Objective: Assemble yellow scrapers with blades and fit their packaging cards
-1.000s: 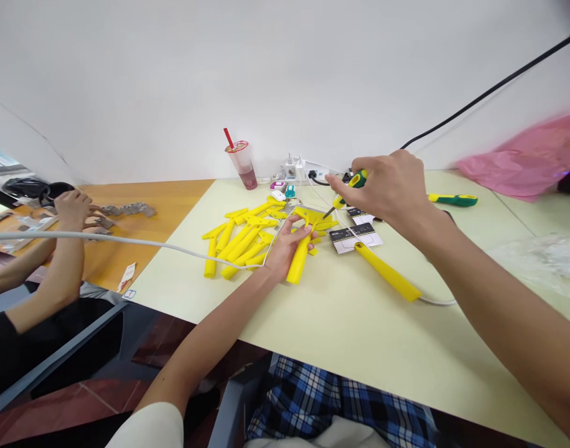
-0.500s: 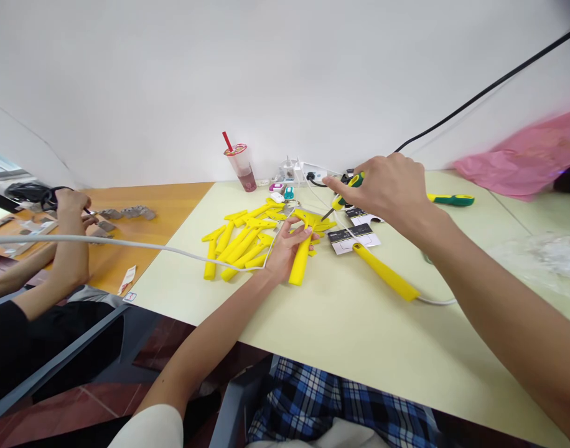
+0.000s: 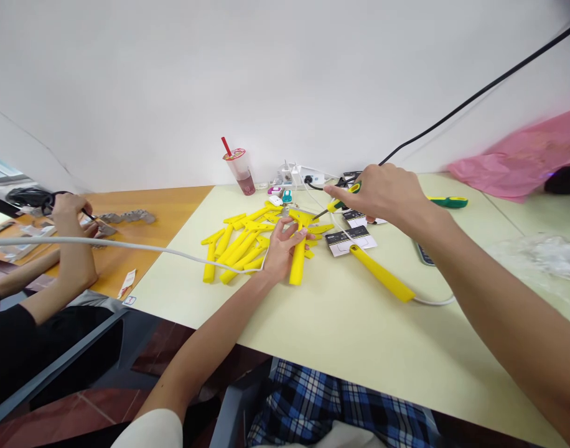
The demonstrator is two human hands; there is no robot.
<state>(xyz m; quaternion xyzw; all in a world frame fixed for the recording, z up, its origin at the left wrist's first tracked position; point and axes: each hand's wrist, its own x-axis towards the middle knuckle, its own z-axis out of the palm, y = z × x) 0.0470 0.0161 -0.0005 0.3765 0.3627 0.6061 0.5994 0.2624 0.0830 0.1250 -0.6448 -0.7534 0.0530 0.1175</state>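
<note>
My left hand (image 3: 281, 252) is closed around a yellow T-shaped scraper handle (image 3: 297, 258), holding it upright just above the table with the wide head at the top. In my right hand (image 3: 388, 194) is a screwdriver (image 3: 337, 204) with a yellow and green grip, my thumb laid along it. Its dark shaft points left and down, and the tip is at the right side of the handle's head; whether it touches cannot be made out. Several more yellow T-shaped handles (image 3: 241, 246) lie piled left of and behind my left hand.
A long yellow piece (image 3: 383, 274) with a white cable lies at right. Printed cards (image 3: 350, 239), a power strip (image 3: 313, 176), a drink cup (image 3: 241, 171) and another green-yellow handled tool (image 3: 448, 202) stand behind. A white cable (image 3: 126, 244) crosses at left, near a co-worker's arm (image 3: 73, 249).
My right hand and the screwdriver have moved slightly left and down, bringing the tip closer to the handle's head. My left hand keeps its hold. At left, the co-worker's hands have shifted a little.
</note>
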